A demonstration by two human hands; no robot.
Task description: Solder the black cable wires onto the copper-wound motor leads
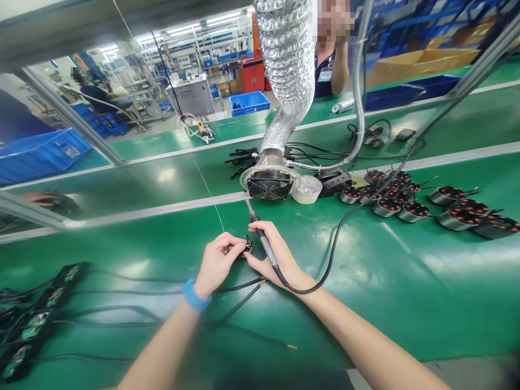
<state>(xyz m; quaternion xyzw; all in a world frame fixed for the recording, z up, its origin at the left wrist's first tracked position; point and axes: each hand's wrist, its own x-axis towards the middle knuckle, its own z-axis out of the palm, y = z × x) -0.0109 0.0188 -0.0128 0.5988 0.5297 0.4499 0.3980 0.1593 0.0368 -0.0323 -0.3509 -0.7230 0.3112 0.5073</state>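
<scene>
My left hand (219, 259), with a blue band at the wrist, has thumb and fingers pinched at a small dark round part with thin coloured wires (247, 248). Most of that part is hidden by the fingers. A thin strand of wire (211, 196) runs down from above to this hand. In my right hand (282, 260) lies a soldering iron (266, 245), its tip pointing up and away, apart from the part. The right thumb reaches to the part's edge. Black cables with bared ends (260, 281) lie on the green mat just below both hands.
A fume fan (270, 187) on a foil duct (286, 59) hangs ahead, beside a tape roll (307, 189). Several motor stators (388, 205) stand at right. A black rack with small boards (38, 319) lies left. The iron's cord (335, 252) loops right. A person (331, 65) is across the bench.
</scene>
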